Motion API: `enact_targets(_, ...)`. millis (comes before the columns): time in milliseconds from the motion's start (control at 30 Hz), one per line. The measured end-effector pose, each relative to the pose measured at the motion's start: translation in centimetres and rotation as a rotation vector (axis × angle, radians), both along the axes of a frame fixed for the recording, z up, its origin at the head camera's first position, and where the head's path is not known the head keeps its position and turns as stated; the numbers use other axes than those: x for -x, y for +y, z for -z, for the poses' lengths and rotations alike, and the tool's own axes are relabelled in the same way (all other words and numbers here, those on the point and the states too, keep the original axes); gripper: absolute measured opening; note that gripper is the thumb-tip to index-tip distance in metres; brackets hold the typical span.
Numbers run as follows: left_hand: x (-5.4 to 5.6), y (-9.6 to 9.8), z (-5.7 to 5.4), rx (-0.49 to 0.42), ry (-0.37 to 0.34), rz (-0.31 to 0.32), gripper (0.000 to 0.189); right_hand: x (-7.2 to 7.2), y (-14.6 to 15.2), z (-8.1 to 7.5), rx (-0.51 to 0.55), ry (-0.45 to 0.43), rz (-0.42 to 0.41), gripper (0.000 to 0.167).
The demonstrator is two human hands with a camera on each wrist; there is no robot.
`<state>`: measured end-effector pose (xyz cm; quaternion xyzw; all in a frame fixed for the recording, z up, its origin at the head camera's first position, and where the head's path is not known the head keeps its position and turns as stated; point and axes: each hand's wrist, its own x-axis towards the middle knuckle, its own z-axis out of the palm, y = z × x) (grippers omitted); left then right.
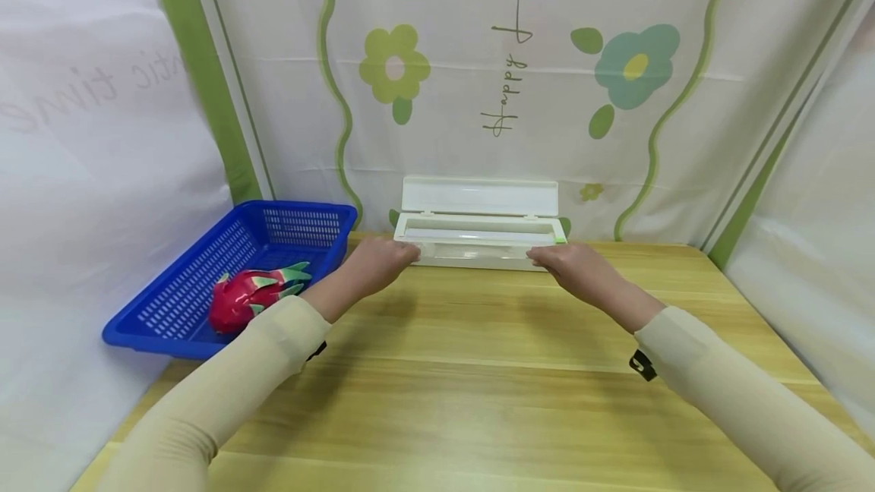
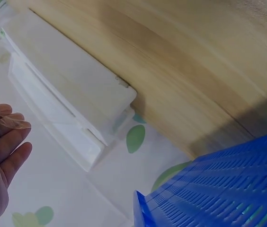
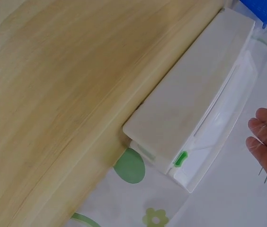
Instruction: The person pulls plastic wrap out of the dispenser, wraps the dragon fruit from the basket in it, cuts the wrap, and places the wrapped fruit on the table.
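At the left of the frame, a blue plastic basket (image 1: 307, 228) with slotted walls sits partly on the table (image 1: 478, 363), and in it lies a red dragon fruit (image 1: 239, 298) with green-tipped scales. Next, near the middle, comes the left hand (image 1: 372, 268); its grip is closed to a pinch, with clear film (image 2: 16, 124) between thumb and fingers. At the centre, along the table's far edge, stands a long white box (image 1: 481, 220), its lid (image 1: 478, 196) raised behind it; a pale strip lies lengthwise inside, and a small green tab (image 1: 559, 240) sits at its right end. Right of centre, the right hand (image 1: 581, 268) has its grip closed likewise, pinching the film, which glints between the hands before the box.
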<state>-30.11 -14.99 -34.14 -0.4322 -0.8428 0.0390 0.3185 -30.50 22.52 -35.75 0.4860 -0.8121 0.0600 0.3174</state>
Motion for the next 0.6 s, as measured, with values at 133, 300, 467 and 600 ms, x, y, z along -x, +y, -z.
enact_targets(133, -0.2, -0.2, 0.1, 0.002, 0.005, 0.025, 0.007, -0.6, 0.0, -0.1, 0.007, 0.001, -0.012, 0.033)
enact_targets(300, -0.6, -0.5, 0.1, 0.000, 0.025, 0.072, 0.004, -1.2, 0.0, -0.1, 0.020, 0.019, -0.014, 0.036)
enact_targets(467, -1.1, -0.8, -0.1, -0.015, 0.054, 0.125, 0.005, -1.9, -0.1, -0.2, 0.039, 0.026, -0.012, 0.023)
enact_targets(600, -1.4, -0.9, -0.1, -0.019, 0.072, 0.148, 0.008, -2.4, -0.1, -0.4, 0.045, 0.032, -0.019, 0.031)
